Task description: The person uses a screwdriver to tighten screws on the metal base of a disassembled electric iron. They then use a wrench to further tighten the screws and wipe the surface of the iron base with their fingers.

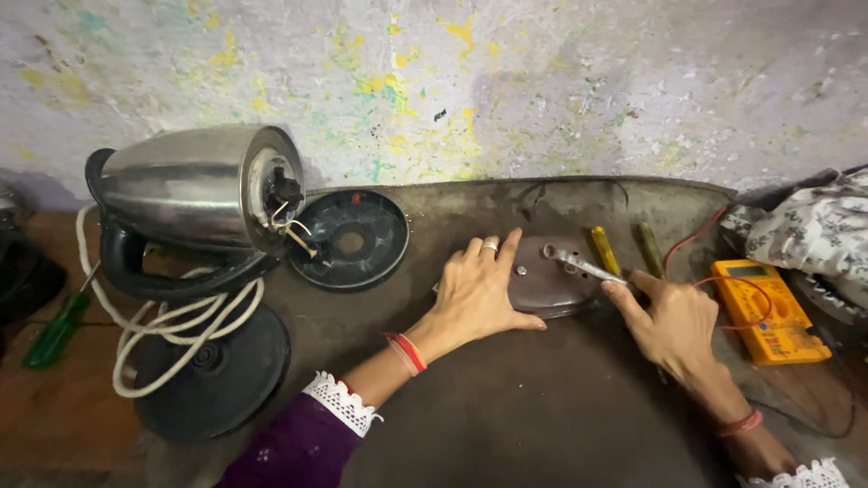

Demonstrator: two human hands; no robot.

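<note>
on the dark, worn worktop [542, 407], roughly at its middle, lies a brown, rounded metal iron soleplate [542, 287], flat side up with small screws showing. the person's left hand [477, 291] rests on the soleplate's left edge, fingers loosely spread and pressing down, a ring on one finger, red thread bangles at the wrist. the right hand [674, 327], to the right of the soleplate, pinches the handle end of a slim silver metal spanner [579, 266] between thumb and forefinger; the spanner's ring end lies over the top of the soleplate, near a screw.

the soleplate looks heavy, stiff and smooth, likely to slide unless it is pressed flat; the rounded rim seems the surest place to hold it. the spanner looks light and rigid, best gripped far from its head.

just behind the soleplate, to the right, lie two yellowish screwdriver handles [604, 249]. further right sits a yellow multimeter [767, 312] with thin red leads. left of the soleplate lies a black round plastic base cover [351, 239], then a steel electric kettle [194, 188] on its side with wires exposed, a white cord [172, 339] looped around a black round kettle stand [217, 375], and a green-handled screwdriver [56, 333].
</note>
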